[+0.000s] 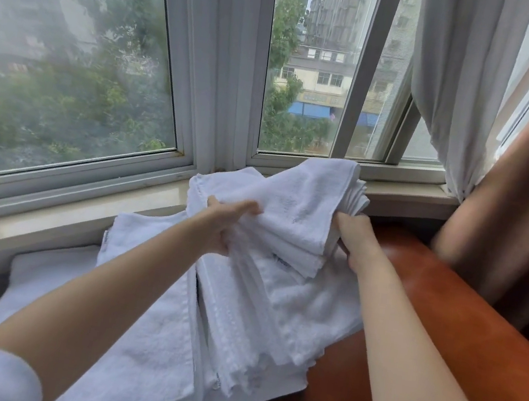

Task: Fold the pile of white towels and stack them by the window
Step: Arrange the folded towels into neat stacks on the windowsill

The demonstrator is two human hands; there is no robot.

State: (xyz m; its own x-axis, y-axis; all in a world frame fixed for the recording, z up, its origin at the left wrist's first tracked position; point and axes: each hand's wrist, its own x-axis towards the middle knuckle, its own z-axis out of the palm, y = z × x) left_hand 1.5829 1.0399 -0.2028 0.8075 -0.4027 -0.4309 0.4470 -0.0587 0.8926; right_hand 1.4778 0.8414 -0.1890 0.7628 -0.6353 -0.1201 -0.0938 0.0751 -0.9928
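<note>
While a folded bundle of white terry towels (303, 205) is held tilted just above the window sill, its layered edges fan out at the upper right, close to the glass. Left hand (224, 225) grips the bundle's left lower side, thumb lying over the top, fingers curled under into the cloth. Right hand (354, 238) pinches the stacked edges at the right, fingers hidden behind the folds. Both bare forearms reach forward from the bottom of the view. Beneath the bundle: a loose pile of white towels (240, 316) spread over a glossy reddish-brown wooden surface (442, 327), some flat, some rumpled, hems visible. One flat towel (148, 337) runs under the left forearm. Another white towel (224, 184) lies on the pale stone window sill (67, 216), touching the frame. Behind: white-framed window (204, 90), trees and buildings outside. At right, a sheer white curtain (461, 75) hangs beside a brown drape (521, 202) that covers the corner.
</note>
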